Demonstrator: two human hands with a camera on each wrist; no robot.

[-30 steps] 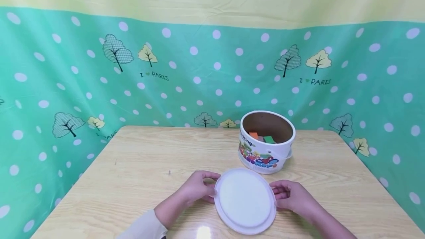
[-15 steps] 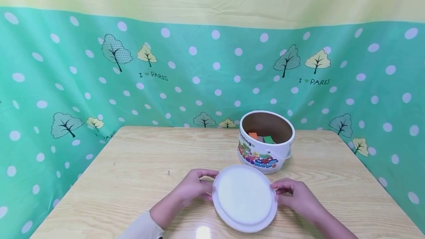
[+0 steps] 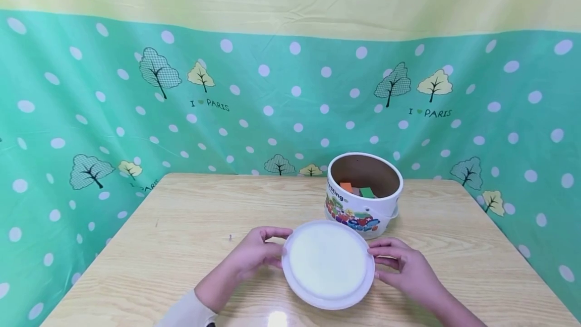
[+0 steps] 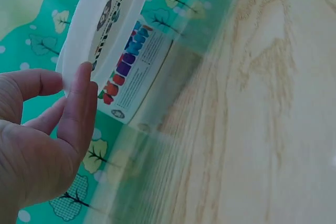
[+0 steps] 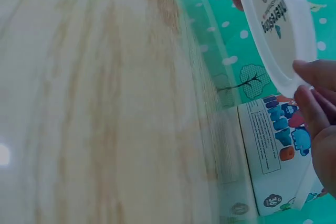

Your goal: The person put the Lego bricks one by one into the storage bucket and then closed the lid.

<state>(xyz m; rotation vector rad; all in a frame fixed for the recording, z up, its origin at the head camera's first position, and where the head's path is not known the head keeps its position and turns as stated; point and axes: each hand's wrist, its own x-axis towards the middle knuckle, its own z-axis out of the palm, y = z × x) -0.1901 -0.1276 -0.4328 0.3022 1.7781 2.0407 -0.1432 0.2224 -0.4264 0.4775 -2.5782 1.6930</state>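
A round white lid (image 3: 328, 261) is held between my two hands, raised above the table in both wrist views. My left hand (image 3: 259, 254) pinches its left edge between thumb and fingers. On the opposite edge, my right hand (image 3: 406, 269) grips the rim the same way. The lid's printed inner face (image 5: 275, 22) shows in the right wrist view, while its plain face is turned up in the head view. Just behind the lid stands a white bucket (image 3: 349, 211) with colourful printing, its top uncovered. An orange block (image 3: 346, 186) and a green block (image 3: 366, 193) lie inside it.
The bucket's white handle (image 3: 386, 214) hangs down on its right side. Under everything lies a light wooden table (image 3: 204, 211). A green and yellow patterned cloth (image 3: 290, 100) hangs behind and along both sides of it.
Both hands have moved the lid slightly up and to the left in the head view, closer to the bucket, overlapping its lower front. The bucket has stayed in place.
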